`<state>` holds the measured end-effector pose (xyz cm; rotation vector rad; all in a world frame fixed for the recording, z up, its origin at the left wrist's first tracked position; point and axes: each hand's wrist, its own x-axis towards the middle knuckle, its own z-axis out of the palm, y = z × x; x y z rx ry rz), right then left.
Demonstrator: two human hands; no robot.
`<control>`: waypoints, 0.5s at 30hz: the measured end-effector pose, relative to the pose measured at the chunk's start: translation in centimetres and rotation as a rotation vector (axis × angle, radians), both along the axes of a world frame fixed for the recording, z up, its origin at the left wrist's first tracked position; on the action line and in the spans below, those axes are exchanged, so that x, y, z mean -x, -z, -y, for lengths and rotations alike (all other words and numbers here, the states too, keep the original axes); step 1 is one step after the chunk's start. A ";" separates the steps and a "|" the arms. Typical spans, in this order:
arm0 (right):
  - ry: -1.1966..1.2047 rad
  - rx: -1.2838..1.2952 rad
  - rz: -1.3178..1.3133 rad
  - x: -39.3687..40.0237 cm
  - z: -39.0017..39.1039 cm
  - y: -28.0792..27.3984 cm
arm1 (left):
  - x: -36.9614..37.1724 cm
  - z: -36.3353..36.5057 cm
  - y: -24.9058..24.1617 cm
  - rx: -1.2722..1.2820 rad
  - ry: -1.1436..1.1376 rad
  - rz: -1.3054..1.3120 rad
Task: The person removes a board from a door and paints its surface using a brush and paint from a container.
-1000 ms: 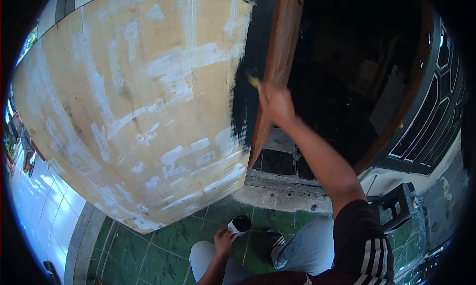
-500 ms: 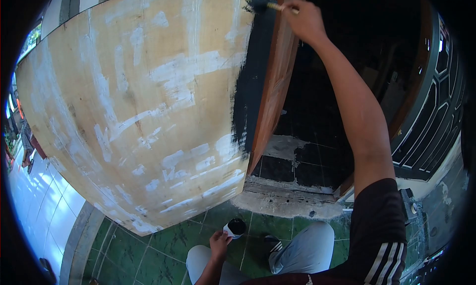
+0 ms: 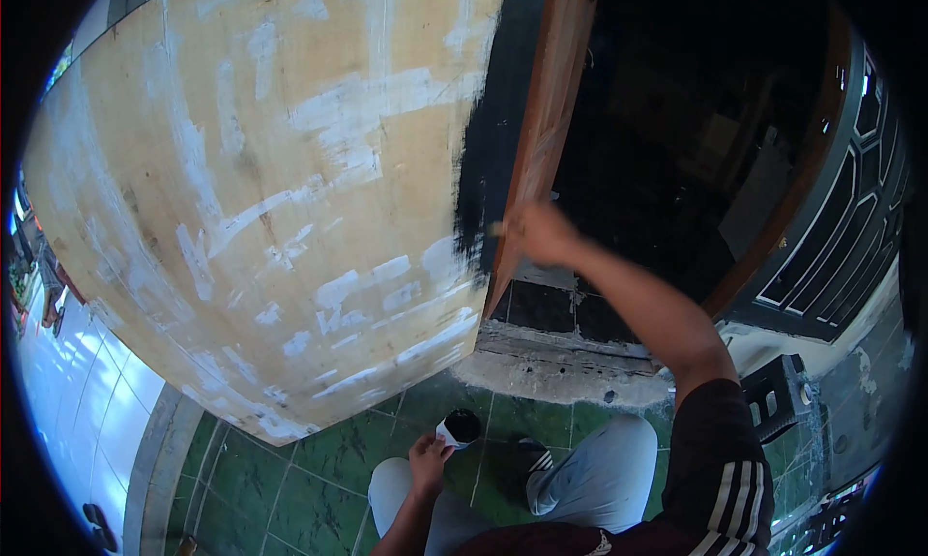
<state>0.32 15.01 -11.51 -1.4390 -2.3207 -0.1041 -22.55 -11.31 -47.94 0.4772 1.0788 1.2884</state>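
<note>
In my right hand [image 3: 541, 233] is a paintbrush [image 3: 497, 229], its fingers closed round the handle and slightly blurred. The bristles are hard to make out against the band of black paint [image 3: 498, 121] along the right edge of a large wooden panel [image 3: 261, 160]. Pale filler patches streak the panel's bare wood. Low in the view, my left hand [image 3: 427, 459] grips a small white cup [image 3: 446, 434] by its side. Dark paint fills the cup's inside. It is held over the green floor, by my knees.
A reddish-brown wooden frame [image 3: 530, 140] borders the panel, beside a dark doorway [image 3: 667, 140]. Below lies a rough concrete sill [image 3: 551, 374] above green tiles [image 3: 338, 459]. A dark item [image 3: 773, 398] stands at right, near a black panel with white lines [image 3: 822, 266].
My right hand has swept down along the panel's right edge with the paintbrush, from the top to the lower part. My left hand still holds the cup in nearly the same place.
</note>
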 end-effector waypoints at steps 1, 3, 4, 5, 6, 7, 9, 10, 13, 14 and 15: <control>0.040 -0.128 -0.133 0.8 0.1 -3.8 | 0.0 0.1 0.0 0.004 -0.006 -0.003; 0.002 -0.383 -0.320 1.9 0.9 -11.4 | 0.2 0.2 -0.2 0.009 -0.016 -0.010; -0.092 -0.579 -0.456 2.2 1.3 -13.9 | 0.2 0.2 0.0 0.005 -0.015 -0.022; -0.091 -0.684 -0.595 2.9 2.5 -15.9 | 0.3 0.1 0.3 0.001 -0.012 -0.033; -0.082 -0.715 -0.634 3.0 2.4 -16.0 | 0.3 0.2 0.2 -0.003 -0.009 -0.044; -0.070 -0.745 -0.674 3.1 2.3 -15.9 | 0.1 0.2 0.1 -0.005 -0.015 -0.047; -0.059 -0.776 -0.681 3.5 2.0 -12.9 | 0.1 0.4 -0.4 0.001 -0.018 -0.061; -0.032 -0.692 -0.606 3.6 1.3 -9.3 | 0.1 0.5 -0.6 0.002 -0.019 -0.048; 0.029 -0.366 -0.313 3.1 1.1 3.7 | 0.3 0.6 -1.0 0.006 -0.025 -0.008; 0.022 -0.188 -0.224 2.8 2.2 7.0 | 0.4 0.6 -1.3 0.008 -0.028 0.003; 0.011 -0.011 -0.135 2.4 2.8 9.2 | 0.5 0.7 -1.4 0.008 -0.034 0.014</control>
